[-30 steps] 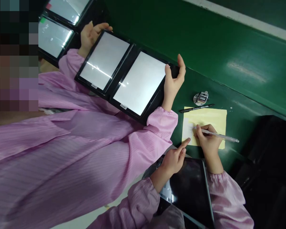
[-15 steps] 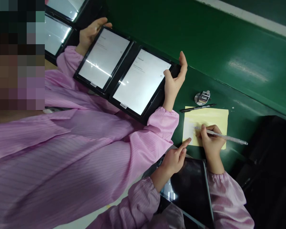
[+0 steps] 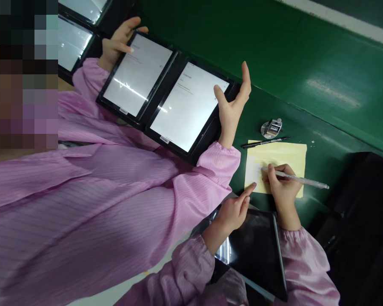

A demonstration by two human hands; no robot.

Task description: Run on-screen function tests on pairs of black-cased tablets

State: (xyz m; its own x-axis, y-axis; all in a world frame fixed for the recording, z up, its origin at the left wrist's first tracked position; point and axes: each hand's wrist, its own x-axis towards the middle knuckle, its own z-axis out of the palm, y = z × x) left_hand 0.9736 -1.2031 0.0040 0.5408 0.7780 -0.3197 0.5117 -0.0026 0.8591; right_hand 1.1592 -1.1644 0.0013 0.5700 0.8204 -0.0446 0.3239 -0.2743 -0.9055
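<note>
My right hand (image 3: 284, 185) is closed round a slim clear pen (image 3: 309, 182), its tip on a yellow sheet of paper (image 3: 293, 155) whose left part looks paler, with faint marks. My left hand (image 3: 234, 212) has its index finger stretched out, the fingertip on the paper's lower left edge. Below my hands, a dark-screened tablet (image 3: 255, 250) lies tilted, partly covered by my left wrist and sleeve. A black pen (image 3: 265, 142) rests along the paper's top edge. Just beyond it sits a small metal tally counter (image 3: 271, 128).
A co-worker in a pink smock (image 3: 124, 212) holds two lit tablets, a left one (image 3: 137, 76) and a right one (image 3: 188, 106), in a black holder. More lit tablets (image 3: 75, 42) stand farther left. Black objects (image 3: 364, 204) fill the right side of the green table (image 3: 274, 68).
The co-worker's far thumb has come onto the left tablet's screen, and the near thumb has shifted slightly on the right one. My pen has moved a little; my left hand is nearly still.
</note>
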